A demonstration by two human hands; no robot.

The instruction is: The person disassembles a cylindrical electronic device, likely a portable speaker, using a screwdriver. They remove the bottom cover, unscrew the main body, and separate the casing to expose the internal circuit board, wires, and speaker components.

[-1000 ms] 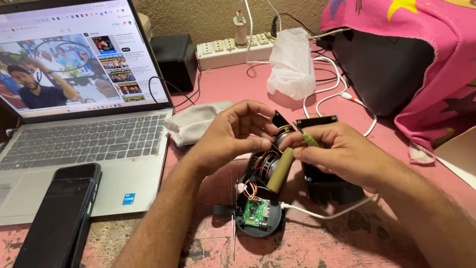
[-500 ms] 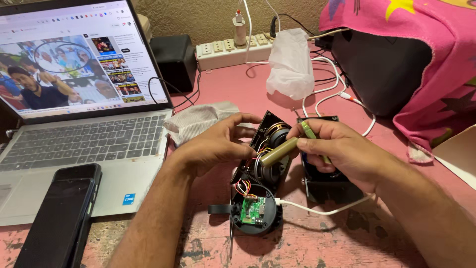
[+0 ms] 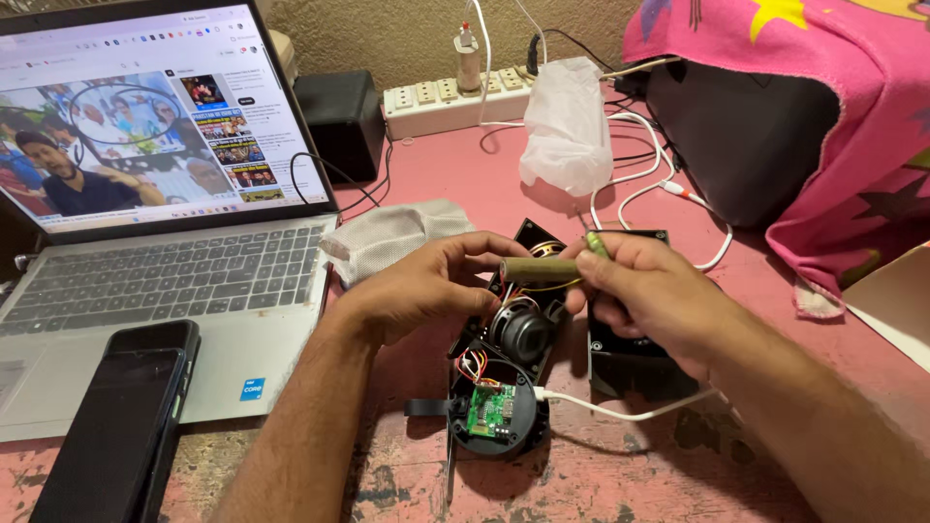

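The left hand (image 3: 426,286) and the right hand (image 3: 644,291) meet near the middle of the view, above an opened speaker housing (image 3: 504,358) that lies on the pink tabletop (image 3: 775,407). Between them they hold a brownish cylindrical cell (image 3: 539,268) lying level: the left thumb and fingertips pinch its left end, and the right hand's fingers close around its right end, from which a small greenish tip (image 3: 595,243) sticks up. The cell hovers just above the housing's round speaker driver (image 3: 521,331). At 6 o'clock from the driver, in the housing's rounded lower end, sits a small green circuit board (image 3: 491,410) with thin coloured wires (image 3: 472,366) bunched just above it. A white cable (image 3: 620,411) plugs in beside the board and runs off toward 3 o'clock, under the right forearm. A black back panel (image 3: 635,363) lies just to the right of the housing, partly under the right hand. At 9 o'clock from the hands stands an open laptop (image 3: 165,281), with a dark phone (image 3: 116,426) resting on its lower left corner. A white mesh cloth (image 3: 387,237) lies at 11 o'clock, and a white power strip (image 3: 455,97) at 12 o'clock.
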